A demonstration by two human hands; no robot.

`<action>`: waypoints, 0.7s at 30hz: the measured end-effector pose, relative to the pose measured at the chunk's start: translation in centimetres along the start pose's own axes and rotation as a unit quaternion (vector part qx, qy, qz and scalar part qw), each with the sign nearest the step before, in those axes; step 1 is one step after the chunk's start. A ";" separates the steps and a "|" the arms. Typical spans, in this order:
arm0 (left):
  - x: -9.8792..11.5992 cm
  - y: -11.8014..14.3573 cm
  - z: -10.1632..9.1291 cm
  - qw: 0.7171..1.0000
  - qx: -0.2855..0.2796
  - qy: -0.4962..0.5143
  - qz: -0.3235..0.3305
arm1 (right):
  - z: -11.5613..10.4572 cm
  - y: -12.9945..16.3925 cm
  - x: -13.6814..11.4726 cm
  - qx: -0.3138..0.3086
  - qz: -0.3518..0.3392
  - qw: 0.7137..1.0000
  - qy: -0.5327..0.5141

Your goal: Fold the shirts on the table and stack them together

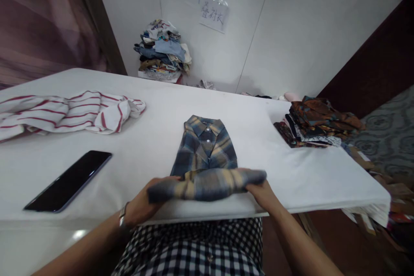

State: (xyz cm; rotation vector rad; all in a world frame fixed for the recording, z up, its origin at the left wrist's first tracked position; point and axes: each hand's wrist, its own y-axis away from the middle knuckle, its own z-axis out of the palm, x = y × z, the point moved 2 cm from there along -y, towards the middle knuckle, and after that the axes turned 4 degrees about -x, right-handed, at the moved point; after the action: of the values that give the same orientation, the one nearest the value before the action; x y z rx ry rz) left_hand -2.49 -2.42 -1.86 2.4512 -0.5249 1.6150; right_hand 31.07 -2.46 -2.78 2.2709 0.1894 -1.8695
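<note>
Your left hand and right hand each grip one end of the lifted bottom hem of the plaid shirt, fingers closed on the cloth and the two hands well apart, with the fold held just above the near edge of the table. The shirt itself lies collar-up in the middle of the table, buttons facing you, sleeves already tucked in. The doubled hem sags a little between your hands (the cloth is soft), so in my judgement the fold could land skewed or bunch up if one hand leads the other, and the tucked sides might slip out if you drag instead of lifting. Left of you a black phone rests near the front edge; beyond it lies a red-striped white garment. A stack of patterned shirts sits toward the right edge, and another clothes pile stands against the wall.
</note>
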 end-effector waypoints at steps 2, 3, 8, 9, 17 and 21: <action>0.5 -2.3 -0.2 0.984 0.054 0.102 -0.133 | 0.3 -2.4 -0.5 0.057 0.030 0.994 -0.085; 0.6 -3.5 -0.2 0.966 0.063 0.162 -0.189 | 0.4 -3.6 -0.7 0.072 0.044 0.989 -0.121; 0.3 -7.5 -0.4 0.905 0.038 0.308 -0.291 | 0.7 -6.7 -1.3 0.111 0.125 0.972 -0.163; 0.1 -7.7 -0.4 0.915 0.042 0.294 -0.272 | 0.8 -6.6 -1.2 0.110 0.123 0.974 -0.156; -2.3 -7.6 -0.1 0.975 0.142 -0.081 -0.153 | 1.2 -6.7 1.9 0.108 -0.017 0.993 -0.032; -2.6 -8.0 0.1 0.973 0.109 -0.119 -0.162 | 1.2 -7.3 3.1 0.097 -0.010 0.995 0.016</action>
State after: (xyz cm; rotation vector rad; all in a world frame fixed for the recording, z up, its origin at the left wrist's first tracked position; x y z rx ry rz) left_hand -0.34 5.42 -3.84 2.7302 0.0344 1.3175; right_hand 28.87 4.31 -6.55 2.4336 0.0357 -1.9396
